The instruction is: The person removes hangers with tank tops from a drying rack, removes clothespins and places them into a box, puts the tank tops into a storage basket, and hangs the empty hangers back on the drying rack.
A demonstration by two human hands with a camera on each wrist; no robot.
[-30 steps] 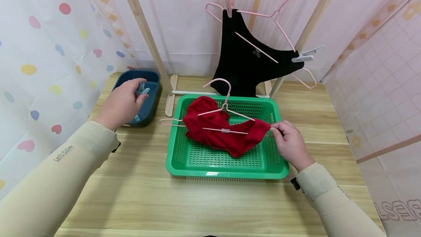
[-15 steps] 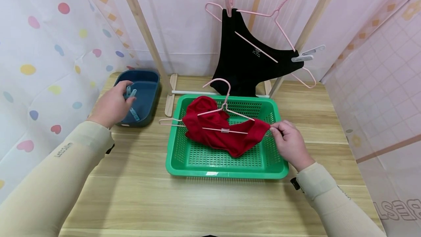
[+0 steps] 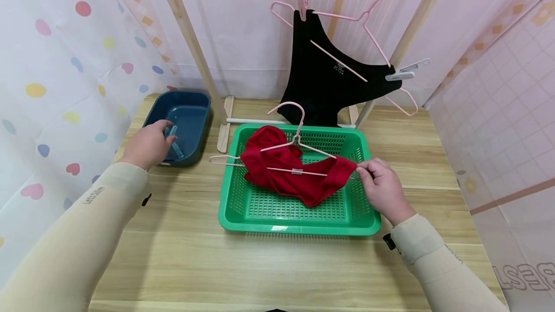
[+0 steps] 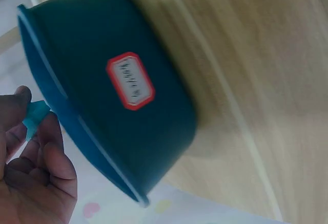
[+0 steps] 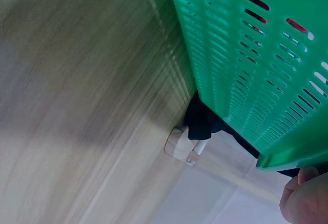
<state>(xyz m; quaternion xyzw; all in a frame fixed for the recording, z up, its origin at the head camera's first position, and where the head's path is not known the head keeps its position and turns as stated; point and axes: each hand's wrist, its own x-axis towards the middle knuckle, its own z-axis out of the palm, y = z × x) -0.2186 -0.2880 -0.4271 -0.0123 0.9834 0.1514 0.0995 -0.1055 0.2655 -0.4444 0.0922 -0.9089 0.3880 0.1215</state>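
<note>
There are two hands (image 3: 145, 146), two hangers (image 3: 297, 139), two garments (image 3: 288, 187), one basket (image 3: 312, 229), one tub (image 3: 191, 114) toward its ten o'clock, one rack (image 3: 187, 30) toward twelve, and four visible clips (image 3: 400, 76).

Wide run of tabletop (image 3: 260, 273) open in front of the green basket (image 3: 299, 229), between the sleeves; narrower lane between blue bin (image 3: 191, 117) and basket, cramped at the back by the rack's left post (image 3: 186, 28) and foot (image 3: 223, 137), plus the lower pink hanger (image 3: 297, 140) jutting past the basket's left rim; black garment (image 3: 329, 76) blocks behind the basket; bin's right half open from above, left hand (image 3: 145, 144) over its left wall; right hand (image 3: 383, 189) blocks basket's right rim.
</note>
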